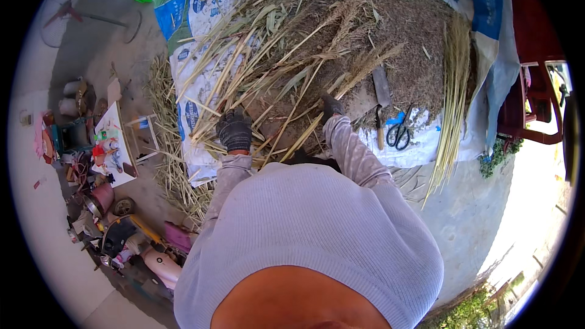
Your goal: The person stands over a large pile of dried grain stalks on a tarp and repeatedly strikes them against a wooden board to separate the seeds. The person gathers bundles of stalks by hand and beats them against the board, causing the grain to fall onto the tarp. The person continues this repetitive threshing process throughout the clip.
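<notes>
Blue lettering (pixel 217 2) marks sacks (pixel 200 27) beneath stalks (pixel 268 38).

Left of the broad-bladed knife (pixel 381 87), the right gloved hand (pixel 332 106) grips a seed-headed stalk (pixel 367 70); farther left of the knife, the left gloved hand (pixel 234 130) touches loose stalks (pixel 233 80). Just right of the knife lie black-handled scissors (pixel 399 137); well right, pale bundled stems (pixel 453 91) overhang white sheeting (pixel 417 156).

Seed-head stalks (pixel 298 55): spread across sack sheeting (pixel 405 158). Knife (pixel 382 88): placed right of these; scissors (pixel 401 129) set just beside, rightward. Stalk bundle (pixel 454 85): laid along right edge. Cut stalks (pixel 163 125): heaped along left edge.
</notes>
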Demonstrator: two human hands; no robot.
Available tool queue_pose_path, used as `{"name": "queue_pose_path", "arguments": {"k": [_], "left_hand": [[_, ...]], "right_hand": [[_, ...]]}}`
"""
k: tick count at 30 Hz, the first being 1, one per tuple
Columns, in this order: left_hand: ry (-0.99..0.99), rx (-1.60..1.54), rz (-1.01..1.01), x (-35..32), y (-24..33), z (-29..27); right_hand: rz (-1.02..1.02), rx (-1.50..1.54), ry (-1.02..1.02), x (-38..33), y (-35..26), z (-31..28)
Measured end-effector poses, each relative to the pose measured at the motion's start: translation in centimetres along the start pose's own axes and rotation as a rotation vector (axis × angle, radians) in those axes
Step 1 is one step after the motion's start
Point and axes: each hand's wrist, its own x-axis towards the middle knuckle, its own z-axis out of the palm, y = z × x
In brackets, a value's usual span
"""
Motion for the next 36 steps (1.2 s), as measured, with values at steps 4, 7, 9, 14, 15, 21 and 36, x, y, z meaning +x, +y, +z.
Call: {"name": "queue_pose_path", "arguments": {"k": [4,7,9,14,15,21,36], "left_hand": [[0.11,-0.275,0.443,-1.7,4.8,0.0],[0.11,-0.246,0.538,-3.9,8.9,2.3],[-0.209,-0.172,0.479,-2.7,11.5,1.1],[-0.074,-0.24,0.345,-1.7,11.4,1.9],[0.002,-0.225,0.427,-1.5,11.6,1.7],[-0.11,-0.015,0.547,2.1,14.9,-1.2],[-0.213,-0.782,0.467,1.5,16.0,-1.1]], "right_hand": [[0.145,0.218,-0.245,-2.0,-1.5,-2.5],[0.109,0.274,-0.424,-6.8,-3.2,-2.0],[0.106,0.33,-0.551,-6.5,-3.7,-2.8],[0.092,0.359,-0.689,-10.4,-5.9,-2.0],[0.101,0.37,-0.715,-11.0,-6.3,-1.9],[0.074,0.313,-0.875,-12.7,-6.7,-0.9],[0.101,0.165,-0.434,-5.8,-4.5,-1.2]]}}
